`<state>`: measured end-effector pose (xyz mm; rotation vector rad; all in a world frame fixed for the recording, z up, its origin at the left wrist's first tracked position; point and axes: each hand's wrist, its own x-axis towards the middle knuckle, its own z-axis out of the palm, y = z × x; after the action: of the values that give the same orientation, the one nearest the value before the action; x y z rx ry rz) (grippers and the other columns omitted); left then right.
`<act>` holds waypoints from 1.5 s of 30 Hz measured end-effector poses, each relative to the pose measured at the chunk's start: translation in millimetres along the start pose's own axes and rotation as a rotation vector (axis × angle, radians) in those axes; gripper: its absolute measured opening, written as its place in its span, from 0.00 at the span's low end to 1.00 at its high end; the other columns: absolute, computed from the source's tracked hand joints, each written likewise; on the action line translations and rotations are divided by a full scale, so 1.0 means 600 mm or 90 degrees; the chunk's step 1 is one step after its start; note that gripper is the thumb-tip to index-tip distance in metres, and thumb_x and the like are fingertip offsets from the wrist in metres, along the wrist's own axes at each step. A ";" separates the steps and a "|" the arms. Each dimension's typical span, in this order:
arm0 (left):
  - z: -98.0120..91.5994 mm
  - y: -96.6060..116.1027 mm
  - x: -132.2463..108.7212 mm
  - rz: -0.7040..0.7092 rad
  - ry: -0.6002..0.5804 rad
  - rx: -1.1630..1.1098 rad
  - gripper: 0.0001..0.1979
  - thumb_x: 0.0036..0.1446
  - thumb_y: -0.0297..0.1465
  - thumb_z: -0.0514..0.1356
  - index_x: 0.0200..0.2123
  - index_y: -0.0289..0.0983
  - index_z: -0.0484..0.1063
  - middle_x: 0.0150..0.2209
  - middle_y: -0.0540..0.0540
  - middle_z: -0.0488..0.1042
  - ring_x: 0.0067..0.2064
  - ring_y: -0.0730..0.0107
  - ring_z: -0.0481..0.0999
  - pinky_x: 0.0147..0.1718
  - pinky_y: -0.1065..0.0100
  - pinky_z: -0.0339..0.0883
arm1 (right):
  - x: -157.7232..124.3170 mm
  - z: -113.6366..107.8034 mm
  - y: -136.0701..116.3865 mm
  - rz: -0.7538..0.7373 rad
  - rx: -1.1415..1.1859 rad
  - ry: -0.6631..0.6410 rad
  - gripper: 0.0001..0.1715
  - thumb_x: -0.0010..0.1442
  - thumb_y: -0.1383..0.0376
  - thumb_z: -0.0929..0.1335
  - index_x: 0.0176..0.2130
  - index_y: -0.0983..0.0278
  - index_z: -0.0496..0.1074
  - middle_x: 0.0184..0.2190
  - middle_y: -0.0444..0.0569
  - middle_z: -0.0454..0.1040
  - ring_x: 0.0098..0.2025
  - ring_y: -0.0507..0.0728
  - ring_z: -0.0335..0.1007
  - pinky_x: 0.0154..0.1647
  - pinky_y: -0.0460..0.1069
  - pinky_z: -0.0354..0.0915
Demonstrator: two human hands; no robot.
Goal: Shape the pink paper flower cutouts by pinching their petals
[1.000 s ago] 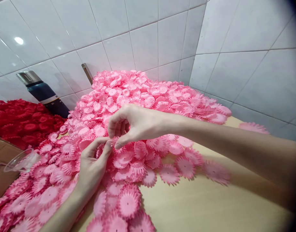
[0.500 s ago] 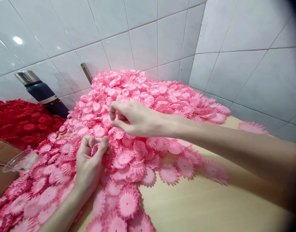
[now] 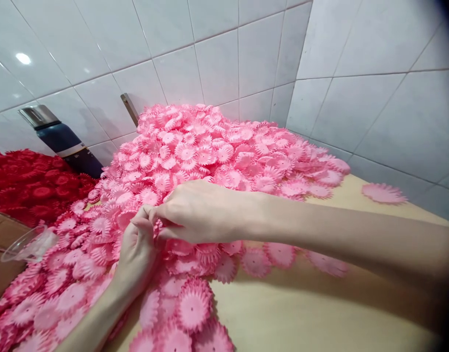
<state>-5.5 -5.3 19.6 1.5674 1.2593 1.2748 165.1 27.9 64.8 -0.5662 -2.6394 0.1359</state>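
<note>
My left hand [image 3: 138, 247] is closed, thumb pressed to the fingers. A bit of a pink fabric petal disc [image 3: 157, 228] shows in its grip; most of that piece is hidden. Coming in from the right, my right hand [image 3: 195, 211] meets it, with its fingers pinched together against the left fingertips. Whatever lies between the right fingers is covered by the hand. Both hands are over a large heap of pink petal discs [image 3: 209, 142], round with notched edges and a small hole in the middle.
A heap of red petal discs [image 3: 41, 186] lies at the left beside a dark blue flask [image 3: 63, 142]. Nearer are a cardboard box [image 3: 4, 234] and a clear plastic cup [image 3: 28, 247]. Tiled walls [image 3: 217, 63] bound the wooden table [image 3: 283, 308]. One pink disc [image 3: 383, 193] lies apart at right.
My right hand has moved down and left from above the heap to the left hand's fingertips. My left hand stays nearly in place, still closed.
</note>
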 end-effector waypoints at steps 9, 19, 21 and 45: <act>0.001 -0.021 0.000 -0.003 -0.031 -0.206 0.11 0.57 0.42 0.63 0.35 0.40 0.71 0.31 0.53 0.69 0.31 0.80 0.68 0.31 0.81 0.67 | -0.004 -0.013 0.007 0.049 0.067 0.009 0.09 0.58 0.71 0.61 0.26 0.65 0.60 0.23 0.44 0.61 0.25 0.50 0.51 0.29 0.48 0.51; 0.006 -0.014 0.009 -0.037 0.015 -0.265 0.12 0.51 0.34 0.70 0.38 0.42 0.74 0.28 0.54 0.76 0.32 0.80 0.77 0.39 0.79 0.73 | -0.001 -0.021 0.019 0.035 0.059 0.068 0.18 0.58 0.74 0.62 0.24 0.62 0.49 0.22 0.42 0.58 0.25 0.48 0.51 0.30 0.47 0.52; 0.005 -0.015 0.010 -0.046 0.014 -0.244 0.13 0.50 0.33 0.71 0.38 0.41 0.74 0.26 0.55 0.76 0.31 0.79 0.78 0.38 0.79 0.73 | 0.000 -0.019 0.019 0.029 0.061 0.084 0.18 0.58 0.75 0.63 0.24 0.62 0.49 0.22 0.41 0.58 0.25 0.48 0.51 0.29 0.47 0.52; 0.011 -0.005 0.006 0.023 0.085 -0.216 0.18 0.52 0.27 0.68 0.26 0.39 0.57 0.25 0.55 0.68 0.31 0.74 0.77 0.39 0.69 0.77 | 0.000 -0.020 0.038 0.117 0.096 0.205 0.13 0.51 0.82 0.62 0.30 0.65 0.60 0.25 0.43 0.67 0.27 0.48 0.61 0.27 0.45 0.58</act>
<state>0.3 -1.0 15.9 1.2842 1.0310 1.5467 178.8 48.9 71.3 -0.7137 -2.2430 0.2720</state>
